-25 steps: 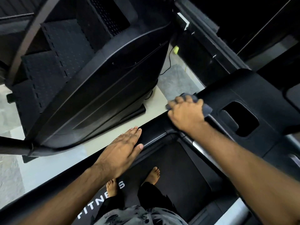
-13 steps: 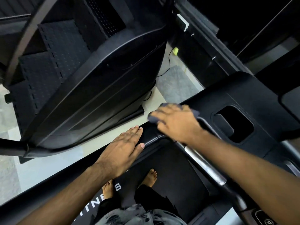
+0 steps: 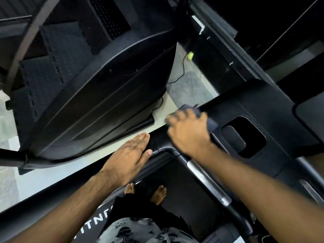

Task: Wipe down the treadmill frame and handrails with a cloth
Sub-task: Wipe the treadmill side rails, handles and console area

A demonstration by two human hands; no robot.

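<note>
The cloth (image 3: 211, 123), judged soft and light, was bunched in the clenched right grip (image 3: 189, 133); at seven o'clock the left grip (image 3: 129, 155) was laid flat, released, on the handrail (image 3: 155, 140).

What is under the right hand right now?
A dark grey cloth, held by the right hand against the treadmill's black frame corner. The hand covers most of the cloth; the frame surface beneath is hidden.

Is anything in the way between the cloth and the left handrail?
Yes. The left hand lies flat on the black handrail, right beside the dark grey cloth that the right hand grips.
</note>
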